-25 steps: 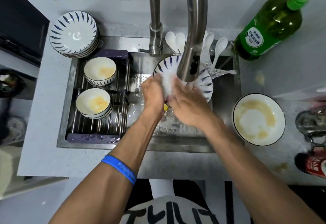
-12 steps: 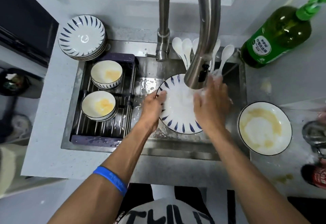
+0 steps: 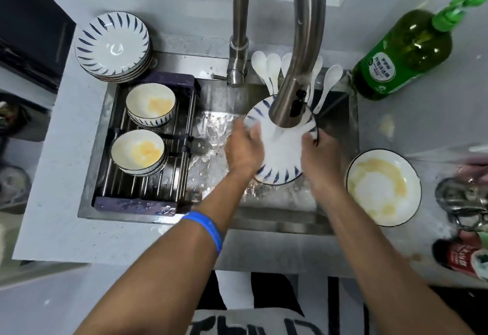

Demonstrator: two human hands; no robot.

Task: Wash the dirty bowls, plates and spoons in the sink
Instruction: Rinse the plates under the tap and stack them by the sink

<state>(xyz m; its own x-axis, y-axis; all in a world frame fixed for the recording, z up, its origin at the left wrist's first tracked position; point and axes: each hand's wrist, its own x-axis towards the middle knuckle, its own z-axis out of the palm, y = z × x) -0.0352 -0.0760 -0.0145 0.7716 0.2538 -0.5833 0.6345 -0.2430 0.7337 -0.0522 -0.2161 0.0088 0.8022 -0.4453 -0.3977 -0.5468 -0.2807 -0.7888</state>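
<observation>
Both hands hold one blue-striped plate (image 3: pixel 281 149) over the sink (image 3: pixel 340 112), right under the tap (image 3: pixel 293 102). The left hand (image 3: pixel 244 149) grips its left edge, fingers curled onto the plate. The right hand (image 3: pixel 320 157) grips the right edge. Water runs onto the plate between the two hands.

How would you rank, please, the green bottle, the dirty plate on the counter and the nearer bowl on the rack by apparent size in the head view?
1. Green bottle, largest, though wide-angle stretch may exaggerate it.
2. Dirty plate on the counter.
3. Nearer bowl on the rack, smallest.
</observation>
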